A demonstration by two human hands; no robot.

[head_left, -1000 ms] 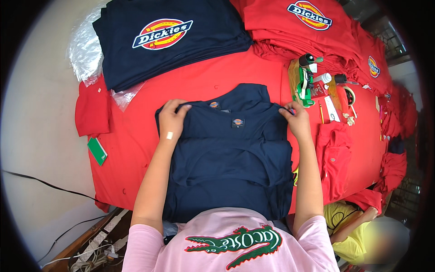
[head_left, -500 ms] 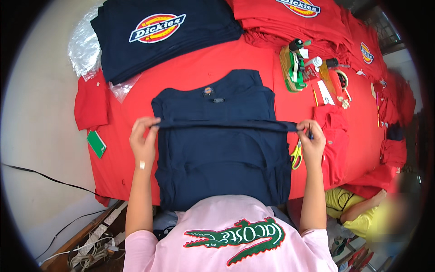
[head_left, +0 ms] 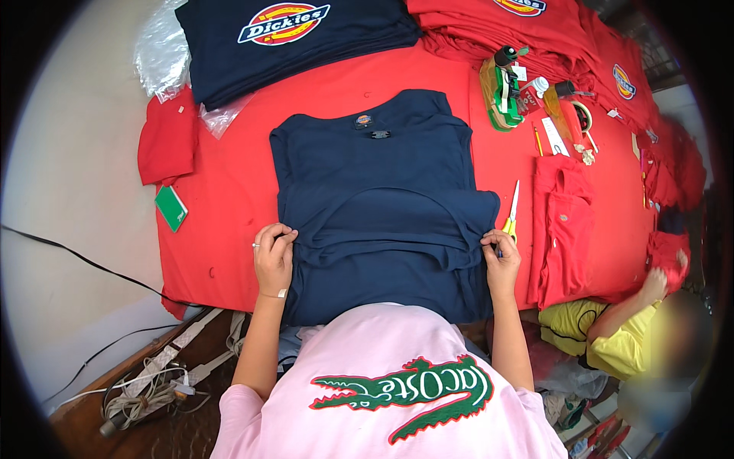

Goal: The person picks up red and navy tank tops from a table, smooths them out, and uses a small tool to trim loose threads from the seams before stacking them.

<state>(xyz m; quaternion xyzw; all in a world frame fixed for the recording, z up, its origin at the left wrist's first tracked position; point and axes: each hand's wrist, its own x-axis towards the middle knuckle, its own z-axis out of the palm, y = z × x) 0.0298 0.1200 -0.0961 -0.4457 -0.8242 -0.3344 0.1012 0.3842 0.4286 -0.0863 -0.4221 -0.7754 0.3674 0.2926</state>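
A navy shirt (head_left: pixel 375 168) lies spread on the red-covered table in front of me, neck label at the far end. Its near part is folded over in layers, with a curved edge arching across the middle. My left hand (head_left: pixel 274 256) pinches the fabric at the left side of the fold. At the opposite side my right hand (head_left: pixel 501 264) pinches the fabric too; a small dark thing, too small to name, shows by its fingers. Scissors (head_left: pixel 512 218) with yellow-green handles lie just beyond my right hand, partly hidden by the shirt and hand.
Stacked navy shirts (head_left: pixel 222 65) and red shirts (head_left: pixel 489 34) fill the far side. At right are a green tape dispenser (head_left: pixel 501 96), a tape roll (head_left: pixel 582 116) and a folded red garment (head_left: pixel 562 229). A green booklet (head_left: pixel 171 209) lies left. Someone in yellow (head_left: pixel 623 336) sits at right.
Both hands have come nearer to me, bringing the stretched fabric edge down onto the shirt. The taut band across the middle now lies as loose folds, uncovering the curved edge.
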